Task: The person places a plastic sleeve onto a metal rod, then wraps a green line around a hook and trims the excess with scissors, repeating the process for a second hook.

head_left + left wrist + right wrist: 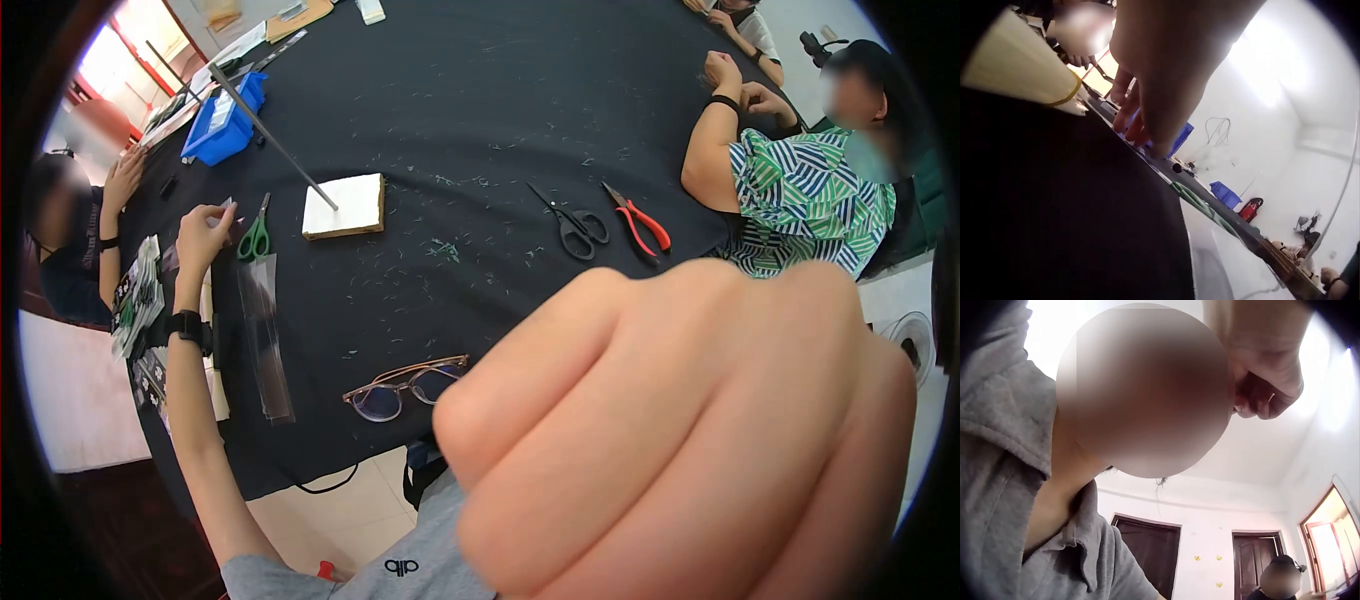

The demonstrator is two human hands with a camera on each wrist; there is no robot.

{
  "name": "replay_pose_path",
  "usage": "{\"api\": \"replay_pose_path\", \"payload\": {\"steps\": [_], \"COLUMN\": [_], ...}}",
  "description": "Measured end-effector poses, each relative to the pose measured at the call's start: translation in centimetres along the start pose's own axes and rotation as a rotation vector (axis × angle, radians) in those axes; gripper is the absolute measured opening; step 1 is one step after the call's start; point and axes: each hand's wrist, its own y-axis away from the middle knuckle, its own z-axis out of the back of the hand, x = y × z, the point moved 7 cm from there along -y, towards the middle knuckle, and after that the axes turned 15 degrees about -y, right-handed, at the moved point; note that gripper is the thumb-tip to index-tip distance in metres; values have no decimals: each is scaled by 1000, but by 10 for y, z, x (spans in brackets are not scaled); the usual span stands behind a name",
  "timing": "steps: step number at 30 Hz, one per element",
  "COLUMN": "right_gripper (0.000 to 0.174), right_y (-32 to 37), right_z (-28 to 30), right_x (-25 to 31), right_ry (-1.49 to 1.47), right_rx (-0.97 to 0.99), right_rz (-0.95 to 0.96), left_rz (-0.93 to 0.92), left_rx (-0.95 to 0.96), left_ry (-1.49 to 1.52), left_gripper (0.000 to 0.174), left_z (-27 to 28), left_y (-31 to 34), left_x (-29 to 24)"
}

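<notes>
Head view: L hand (205, 240) is at left of frame, thumb + fingertips closed on a small pale piece (229, 204) at their upper R side. Piece's long axis: can't tell, too small. L hand is much nearer it; R hand (690, 430), v. large at lower R, is well apart, fingers curled in, nothing held that shows. Green scissors (254, 240) lie just R of the L fingertips, long axis near-vertical, blades up-frame, handles down-frame. Clear strips (264, 340) run lengthwise below them. White-topped block (350, 203) w/ an upright rod (265, 130) sits farther R; black cloth (325, 290) shows btwn scissors & block, so side room there, w/ rod overhead. Blue bin (222, 125) bounds the upper side; packets (140, 295) crowd lower L, near the table edge.

L wrist view: L fingers point down-frame at upper ctr, tips low by the cloth; grip detail blurred. Green handles run diagonally down-R from near the tips. Pale roll (1022, 59) is upper L, apart from the fingers.

R wrist view: R hand is upper R, fingers curled, raised near the blurred head; pale piece not seen here.
</notes>
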Motion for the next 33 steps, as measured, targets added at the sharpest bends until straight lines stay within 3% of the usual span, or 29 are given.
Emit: {"api": "replay_pose_path", "payload": {"steps": [2, 4, 5, 6, 8, 9, 10, 11, 14, 16, 17, 19, 22, 23, 24, 25, 27, 28, 30, 33], "right_gripper": [11, 12, 12, 13, 14, 14, 14, 15, 17, 18, 27, 22, 16, 15, 15, 15, 11, 11, 15, 27], "right_y": [9, -7, 55, 23, 44, 23, 24, 2, -156, -181, -178, -173, -160, -153, -144, -133, -116, -100, -80, -75], "right_z": [1, -20, 51, 43, 54, 28, 11, -18, -219, -245, -228, -179, -92, -69, -46, -26, -2, 12, 33, 21], "right_x": [-2, -16, 48, 20, 45, 23, 26, 3, -169, -189, -199, -225, -270, -278, -285, -293, -306, -313, -333, -339], "right_ry": [-3, -5, -6, -5, -1, 0, 1, 1, 7, 18, 115, 323, 245, 447, 651, 660, 992, 998, 1434, 1394], "right_rx": [-17, -30, -38, -45, -61, -66, -69, -72, -68, -53, -83, -229, -468, -477, -484, -481, -259, -255, -26, 129], "right_rz": [8, 20, 25, 29, 35, 37, 38, 40, 63, 80, 7, -131, -358, -437, -514, -513, -467, -471, -669, -785], "left_rz": [66, -114, -158, -175, -244, -248, -197, -312, -220, -270, -264, -288, -326, -321, -206, -93, -149, -207, -176, -184], "left_rx": [104, -180, -256, -304, -362, -393, -401, -507, -609, -339, -349, -437, -568, -574, -592, -606, -614, -615, -601, -539], "left_ry": [40, 183, 168, 229, 339, 253, 374, 382, 403, 228, 241, 233, 213, 223, 210, 196, 196, 185, 129, 133], "left_gripper": [31, 30, 25, 25, 28, 31, 33, 32, 28, 32, 32, 33, 34, 34, 34, 35, 36, 37, 37, 39], "left_z": [-8, 5, 18, 48, 112, 164, 189, 223, 245, 275, 274, 269, 262, 259, 258, 257, 260, 261, 254, 247], "left_y": [-5, -18, -23, -21, -11, 9, 29, 53, 110, 134, 136, 142, 148, 147, 144, 141, 135, 134, 125, 114], "left_x": [5, 12, 13, -3, -37, -73, -90, -116, -143, -177, -173, -165, -157, -160, -161, -158, -160, -162, -137, -116]}}
